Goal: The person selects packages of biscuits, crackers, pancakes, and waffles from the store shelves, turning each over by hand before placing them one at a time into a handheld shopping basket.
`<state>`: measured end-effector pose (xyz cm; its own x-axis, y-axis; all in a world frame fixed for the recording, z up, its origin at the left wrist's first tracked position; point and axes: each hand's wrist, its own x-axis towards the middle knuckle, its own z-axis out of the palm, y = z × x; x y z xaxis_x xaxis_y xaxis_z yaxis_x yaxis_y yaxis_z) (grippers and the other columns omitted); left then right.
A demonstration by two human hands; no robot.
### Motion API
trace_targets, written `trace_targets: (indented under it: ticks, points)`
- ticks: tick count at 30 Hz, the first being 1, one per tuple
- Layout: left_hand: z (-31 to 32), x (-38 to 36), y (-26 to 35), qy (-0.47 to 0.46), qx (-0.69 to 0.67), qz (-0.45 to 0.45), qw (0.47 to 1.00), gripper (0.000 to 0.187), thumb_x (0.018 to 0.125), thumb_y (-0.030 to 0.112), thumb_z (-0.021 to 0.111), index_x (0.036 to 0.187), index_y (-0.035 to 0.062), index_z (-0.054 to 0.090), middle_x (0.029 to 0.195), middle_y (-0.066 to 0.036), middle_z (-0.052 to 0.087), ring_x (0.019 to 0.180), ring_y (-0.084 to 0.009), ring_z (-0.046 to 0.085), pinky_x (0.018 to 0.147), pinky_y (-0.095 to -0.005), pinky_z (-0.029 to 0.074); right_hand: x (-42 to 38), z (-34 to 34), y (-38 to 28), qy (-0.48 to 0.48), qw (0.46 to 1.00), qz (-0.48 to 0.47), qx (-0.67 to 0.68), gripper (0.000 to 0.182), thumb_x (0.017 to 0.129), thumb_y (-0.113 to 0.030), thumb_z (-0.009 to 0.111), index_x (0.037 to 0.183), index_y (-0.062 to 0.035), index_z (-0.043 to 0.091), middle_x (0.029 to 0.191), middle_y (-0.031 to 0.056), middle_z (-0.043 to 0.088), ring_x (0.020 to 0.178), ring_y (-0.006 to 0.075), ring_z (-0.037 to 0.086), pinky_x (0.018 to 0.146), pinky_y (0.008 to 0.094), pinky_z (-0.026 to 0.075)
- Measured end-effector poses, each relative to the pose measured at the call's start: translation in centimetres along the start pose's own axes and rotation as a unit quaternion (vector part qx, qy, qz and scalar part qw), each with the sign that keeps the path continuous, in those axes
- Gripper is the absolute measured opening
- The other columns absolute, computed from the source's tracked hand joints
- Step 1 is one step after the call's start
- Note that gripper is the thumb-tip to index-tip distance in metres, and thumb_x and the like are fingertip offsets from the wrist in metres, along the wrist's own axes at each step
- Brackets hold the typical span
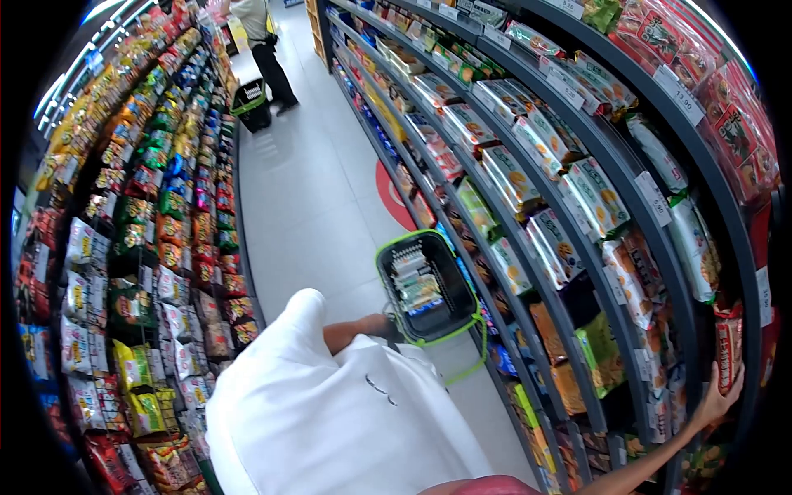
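The right hand [719, 394] is raised at about 4 o'clock in the view, fingers spread and open, with the fingertips touching a red snack packet [729, 353] on the right-hand shelving [652, 272]. The packet stands upright on its shelf among other bagged goods. The right forearm runs from the lower edge of the view up to the shelf.

The left hand [384, 325] is near the centre of the view, just past the white sleeve [313, 396]. It sits at the near rim of a shopping basket [429, 286], where the basket's handle begins; the grip itself is hidden by the sleeve, so whether the hand is closed on it cannot be determined. The basket, black with green trim, hangs above the aisle floor [313, 206] and contains several packaged items.

At 11 o'clock, far down the aisle, another person [262, 45] stands beside a second basket [250, 103] resting on the floor. Snack shelves [148, 247] line the left side.
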<state>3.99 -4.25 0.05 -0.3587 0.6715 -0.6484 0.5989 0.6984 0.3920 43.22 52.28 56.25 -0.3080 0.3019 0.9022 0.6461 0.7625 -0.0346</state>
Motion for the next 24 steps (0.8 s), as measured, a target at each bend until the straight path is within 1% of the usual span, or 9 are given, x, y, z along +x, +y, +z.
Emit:
trace_targets:
  ticks: [5, 10, 13, 16, 17, 18, 20, 22, 24]
  points:
    - [0.1, 0.0, -1.2, 0.041, -0.06, 0.019, 0.997, 0.036, 0.089, 0.039, 0.051, 0.109, 0.0113, 0.062, 0.099, -0.013, 0.066, 0.092, -0.0257, 0.063, 0.082, -0.0369, 0.05, -2.2, -0.6, -2.9, 0.012, 1.0, -0.004, 0.015, 0.045, 0.081, -0.015, 0.072, 0.121, -0.0018, 0.057, 0.124, 0.0133, 0.056, 0.109, 0.0256, 0.054, 0.094, 0.0358, 0.043]
    - [-0.5, 0.2, 0.7, 0.083, -0.146, 0.07, 0.983, 0.04, 0.089, 0.039, 0.053, 0.113, 0.0083, 0.06, 0.102, -0.012, 0.065, 0.095, -0.0235, 0.062, 0.084, -0.0355, 0.049, -4.9, -1.8, -6.8, 0.044, 0.996, 0.071, -0.033, 0.045, 0.081, -0.017, 0.073, 0.121, -0.0017, 0.058, 0.124, 0.0131, 0.057, 0.107, 0.0246, 0.055, 0.089, 0.036, 0.045]
    - [-2.4, 1.1, 3.6, 0.102, -0.234, 0.122, 0.959, 0.043, 0.089, 0.039, 0.054, 0.115, 0.0065, 0.059, 0.103, -0.012, 0.065, 0.097, -0.0222, 0.061, 0.085, -0.0346, 0.048, -7.8, -1.1, -9.7, 0.035, 0.99, 0.115, 0.069, 0.048, 0.081, -0.017, 0.073, 0.123, -0.0016, 0.056, 0.123, 0.0115, 0.056, 0.108, 0.0206, 0.054, 0.092, 0.0346, 0.044]
    - [-10.8, -1.9, 12.9, -0.065, -0.31, 0.105, 0.943, 0.061, 0.087, 0.04, 0.059, 0.127, -0.0045, 0.046, 0.106, -0.013, 0.063, 0.104, -0.0161, 0.056, 0.089, -0.0295, 0.045, -10.9, 0.0, -15.3, -0.026, 0.948, 0.22, 0.226, 0.052, 0.076, -0.005, 0.073, 0.124, -0.0001, 0.054, 0.123, 0.0108, 0.055, 0.113, 0.0229, 0.051, 0.098, 0.0359, 0.039]
    - [-13.2, -3.3, 15.9, -0.072, -0.374, 0.148, 0.913, 0.066, 0.085, 0.038, 0.063, 0.13, -0.0054, 0.041, 0.108, -0.013, 0.061, 0.105, -0.0159, 0.056, 0.089, -0.0287, 0.044, -11.8, 0.5, -17.9, -0.055, 0.915, 0.279, 0.288, 0.056, 0.07, -0.003, 0.074, 0.123, 0.0001, 0.054, 0.125, 0.0096, 0.054, 0.115, 0.022, 0.049, 0.1, 0.0358, 0.038]
    - [-15.4, -4.6, 18.7, -0.086, -0.435, 0.19, 0.876, 0.072, 0.084, 0.035, 0.066, 0.133, -0.0062, 0.035, 0.111, -0.013, 0.059, 0.105, -0.0157, 0.055, 0.089, -0.0279, 0.044, -13.2, 1.5, -19.4, -0.082, 0.924, 0.245, 0.283, 0.058, 0.067, -0.003, 0.074, 0.122, 0.0001, 0.055, 0.125, 0.0093, 0.053, 0.115, 0.0217, 0.049, 0.099, 0.0351, 0.038]
    - [-19.5, -6.3, 23.6, -0.082, -0.464, 0.273, 0.839, 0.075, 0.083, 0.028, 0.07, 0.138, -0.0013, 0.029, 0.123, -0.014, 0.052, 0.11, -0.0175, 0.054, 0.092, -0.0297, 0.044, -14.2, 2.5, -25.2, -0.142, 0.861, 0.303, 0.383, 0.06, 0.063, -0.006, 0.078, 0.118, 0.0008, 0.057, 0.114, 0.0083, 0.057, 0.11, 0.021, 0.053, 0.098, 0.0343, 0.039]
    - [-23.4, -8.4, 27.2, -0.113, -0.532, 0.34, 0.767, 0.072, 0.082, 0.021, 0.071, 0.137, 0.0015, 0.029, 0.131, -0.013, 0.046, 0.113, -0.0209, 0.053, 0.096, -0.0355, 0.044, -15.7, 4.0, -28.9, -0.197, 0.814, 0.339, 0.428, 0.066, 0.059, -0.015, 0.087, 0.116, -0.001, 0.058, 0.112, 0.0089, 0.057, 0.106, 0.0196, 0.054, 0.095, 0.0343, 0.042]
    - [-25.8, -9.1, 29.1, -0.128, -0.56, 0.437, 0.692, 0.065, 0.085, 0.02, 0.067, 0.137, 0.0031, 0.031, 0.131, -0.014, 0.047, 0.116, -0.0227, 0.051, 0.099, -0.0409, 0.043, -16.8, 5.6, -31.4, -0.203, 0.857, 0.285, 0.379, 0.063, 0.056, -0.022, 0.088, 0.11, -0.003, 0.06, 0.106, 0.0102, 0.058, 0.099, 0.0245, 0.056, 0.09, 0.036, 0.044]
